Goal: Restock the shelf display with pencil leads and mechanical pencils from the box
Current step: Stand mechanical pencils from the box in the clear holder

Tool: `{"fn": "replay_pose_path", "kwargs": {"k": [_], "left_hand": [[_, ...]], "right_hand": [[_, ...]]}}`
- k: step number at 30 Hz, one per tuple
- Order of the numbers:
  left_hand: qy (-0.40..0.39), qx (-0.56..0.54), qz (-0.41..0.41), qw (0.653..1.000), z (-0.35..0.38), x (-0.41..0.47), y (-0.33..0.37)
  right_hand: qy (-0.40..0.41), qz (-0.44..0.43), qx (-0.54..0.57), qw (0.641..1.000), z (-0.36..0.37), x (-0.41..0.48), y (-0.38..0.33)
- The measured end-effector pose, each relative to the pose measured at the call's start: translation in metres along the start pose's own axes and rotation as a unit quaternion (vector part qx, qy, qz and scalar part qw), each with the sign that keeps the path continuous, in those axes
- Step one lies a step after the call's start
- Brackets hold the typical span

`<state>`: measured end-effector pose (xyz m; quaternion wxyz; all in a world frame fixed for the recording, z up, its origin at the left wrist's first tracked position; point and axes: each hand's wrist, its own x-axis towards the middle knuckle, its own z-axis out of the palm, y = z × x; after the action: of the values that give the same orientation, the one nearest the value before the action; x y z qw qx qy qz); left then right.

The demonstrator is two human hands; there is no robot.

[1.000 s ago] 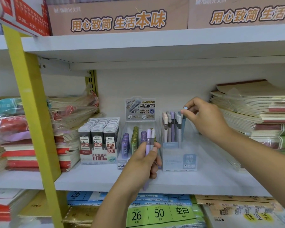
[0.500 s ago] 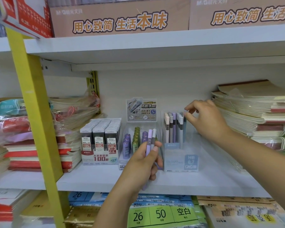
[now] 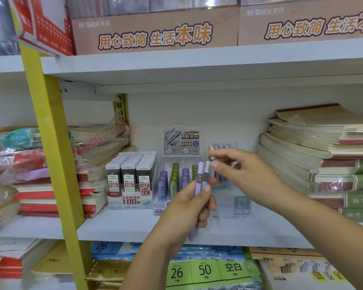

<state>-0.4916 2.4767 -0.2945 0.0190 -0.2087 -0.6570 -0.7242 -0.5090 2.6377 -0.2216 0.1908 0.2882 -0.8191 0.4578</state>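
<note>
My left hand [image 3: 187,208] grips two mechanical pencils upright in front of the shelf, a purple one [image 3: 199,178] and a grey-and-white one [image 3: 206,172]. My right hand [image 3: 245,172] hovers just right of them, thumb and forefinger parted beside the grey pencil's top; motion blur hides any contact. Behind the hands stands a clear pencil display [image 3: 237,208] with several pencils [image 3: 219,146] upright in it. To its left is a clear tray of purple and green lead tubes [image 3: 173,181], then a display of black 0.5 HB lead cases [image 3: 130,176].
A stack of notebooks [image 3: 323,155] fills the shelf's right side, and wrapped notebooks [image 3: 29,176] the left. A yellow upright [image 3: 50,147] stands at the left. The upper shelf board [image 3: 197,68] carries brown cartons [image 3: 155,30]. Paper packs [image 3: 205,268] lie on the shelf below.
My right hand has left the pencil display and moved left and down to the tops of the pencils held in my left hand. The left hand stays put.
</note>
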Motion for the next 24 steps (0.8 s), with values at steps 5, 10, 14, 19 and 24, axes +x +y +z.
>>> {"fn": "replay_pose_path", "kwargs": {"k": [5, 10, 14, 19, 24], "left_hand": [[-0.007, 0.034, -0.004, 0.999, 0.003, 0.0, 0.0], [0.041, 0.046, -0.024, 0.998, -0.003, 0.0, -0.002], [0.065, 0.065, -0.032, 0.995, -0.009, 0.001, -0.005], [0.067, 0.017, -0.05, 0.996, -0.008, 0.006, -0.008], [0.065, -0.011, -0.056, 0.996, -0.006, 0.007, -0.008]], "right_hand": [[-0.027, 0.044, 0.133, 0.99, 0.002, -0.006, -0.007], [0.164, 0.0, 0.161, 0.973, -0.028, 0.011, -0.005], [0.198, -0.061, 0.066, 0.976, -0.052, 0.024, 0.002], [0.117, -0.05, -0.112, 0.985, -0.047, 0.024, 0.018], [0.094, -0.036, -0.136, 0.986, -0.038, 0.019, 0.031]]}}
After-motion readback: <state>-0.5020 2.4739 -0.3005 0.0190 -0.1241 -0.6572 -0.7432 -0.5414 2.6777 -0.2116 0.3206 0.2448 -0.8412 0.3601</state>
